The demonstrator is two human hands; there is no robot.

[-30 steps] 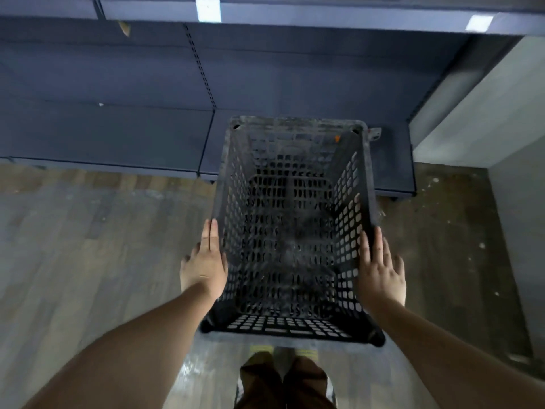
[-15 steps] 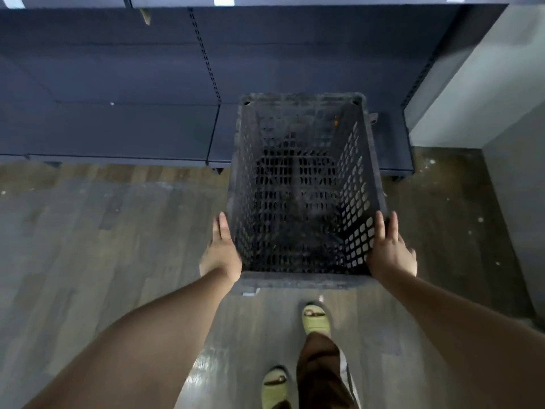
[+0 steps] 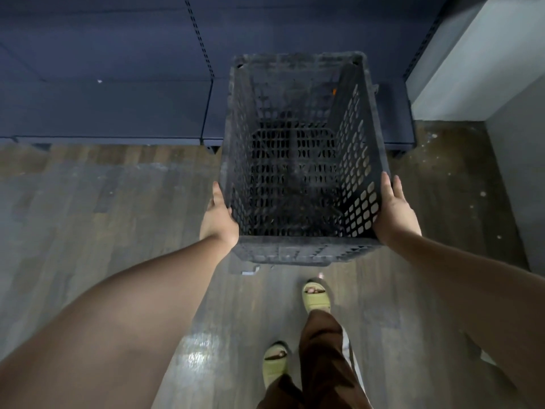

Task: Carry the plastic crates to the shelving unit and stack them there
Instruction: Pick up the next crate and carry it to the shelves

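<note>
A dark grey perforated plastic crate [image 3: 298,249] is held in the air in front of me, open top facing up, nothing inside it. My left hand [image 3: 219,219] presses flat against its left wall near the front corner. My right hand [image 3: 395,211] presses against its right wall. The crate's far end reaches over the low bottom shelf of the dark blue shelving unit [image 3: 112,110]. The crate's underside is hidden.
The shelving unit's slotted uprights [image 3: 200,39] run up the back panel. A grey wall [image 3: 477,69] closes the right side. The wooden floor [image 3: 88,208] is worn and speckled. My feet in pale green sandals [image 3: 315,296] stand below the crate.
I have stepped closer to the shelving unit. The crate has levelled out from its tilt and moved forward over the bottom shelf's edge. Both hands keep the same hold.
</note>
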